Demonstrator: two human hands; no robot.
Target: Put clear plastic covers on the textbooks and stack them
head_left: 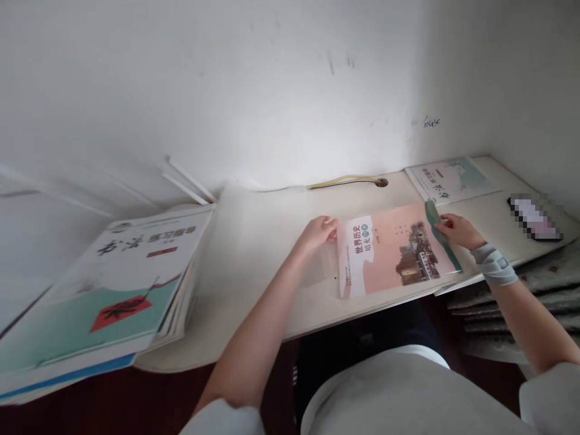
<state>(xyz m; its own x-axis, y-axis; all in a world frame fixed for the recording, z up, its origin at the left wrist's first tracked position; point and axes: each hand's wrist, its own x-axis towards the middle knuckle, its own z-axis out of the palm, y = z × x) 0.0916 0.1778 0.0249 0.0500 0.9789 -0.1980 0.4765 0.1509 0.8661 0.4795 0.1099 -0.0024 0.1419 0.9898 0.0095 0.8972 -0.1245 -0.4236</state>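
The pink book [394, 251] lay flat near the front edge of the table [263, 241], and the person gripped it at both ends. The left hand [317, 232] pinched its left edge and the right hand [455, 231] closed narrowly on the green strip along its right edge, seemingly to keep it square and steady. Behind the pink book to the right lay another book [453, 178], a cable [344, 180] ran along the wall behind it, and far to its left sat a stack of books [113, 284], set aside from the space around it.
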